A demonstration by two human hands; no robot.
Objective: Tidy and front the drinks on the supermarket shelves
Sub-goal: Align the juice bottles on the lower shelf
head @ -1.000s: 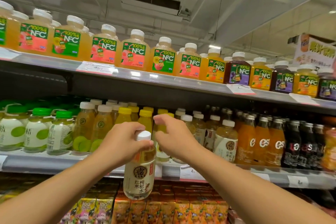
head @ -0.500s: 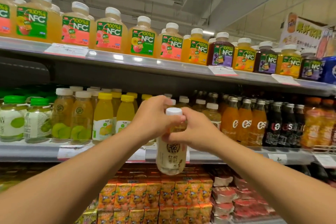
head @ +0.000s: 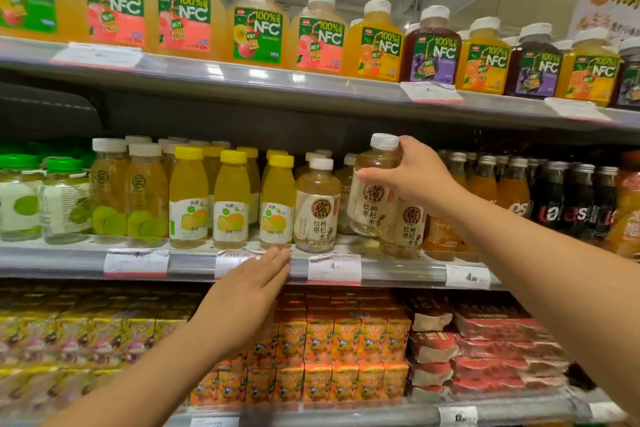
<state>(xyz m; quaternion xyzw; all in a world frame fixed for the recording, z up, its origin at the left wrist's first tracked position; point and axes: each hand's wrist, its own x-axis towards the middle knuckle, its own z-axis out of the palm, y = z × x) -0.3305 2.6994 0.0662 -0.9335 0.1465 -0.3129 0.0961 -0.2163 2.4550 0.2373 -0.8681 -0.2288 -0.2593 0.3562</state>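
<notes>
My right hand [head: 412, 173] grips a pale white-capped tea bottle [head: 369, 194] by its shoulder, holding it just above the middle shelf [head: 194, 262]. It hangs between two matching bottles, one standing to its left [head: 317, 208] and one partly hidden behind my wrist [head: 403, 229]. My left hand [head: 247, 291] is flat with straight fingers, its fingertips at the shelf's front edge below the yellow-capped juice bottles [head: 275, 199].
NFC juice bottles [head: 256, 24] line the top shelf. Green-capped bottles [head: 20, 198] stand at the left of the middle shelf, orange and dark soda bottles [head: 568, 198] at the right. Orange juice cartons [head: 346, 340] and red packs fill the lower shelf. Price tags [head: 334, 269] hang along the shelf edge.
The tea bottle passed from my left hand to my right and rose to the middle shelf. My left hand let go and dropped to the shelf edge, fingers straight.
</notes>
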